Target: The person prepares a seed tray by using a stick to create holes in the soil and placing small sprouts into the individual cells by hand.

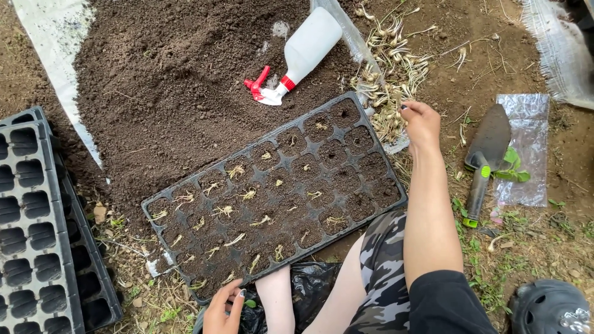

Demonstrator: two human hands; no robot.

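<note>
Soil heap (179,80), dark and loose, spread from 10 to 12 o'clock over a pale sheet (52,55), within reach of the tray, likely as its filling.

Seedling tray (275,198), black, many-celled, lying askew at centre. Every cell holds soil. Most cells toward 7 o'clock also carry a pale rooted bulblet; several at the 2 o'clock end show soil only.

Spare trays (43,229), black, stacked at 9 o'clock, cells unfilled.

Bulblet pile (393,74), pale stems and roots, at 1 o'clock on clear plastic just beside the tray's far corner.

Spray bottle (303,49), white with red trigger, lying on its side on the soil at 12 o'clock.

Trowel (486,154), dark blade, green-trimmed handle, at 3 o'clock, blade resting on a plastic bag (526,148).

Right hand (421,124), at 2 o'clock, at the edge of the bulblet pile; grip curled downward, fingertips hidden, so whether it pinches a bulblet cannot be told.

Left hand (224,312), at 6 o'clock, on the tray's near rim; grip pressed together, apparently steadying it.
</note>
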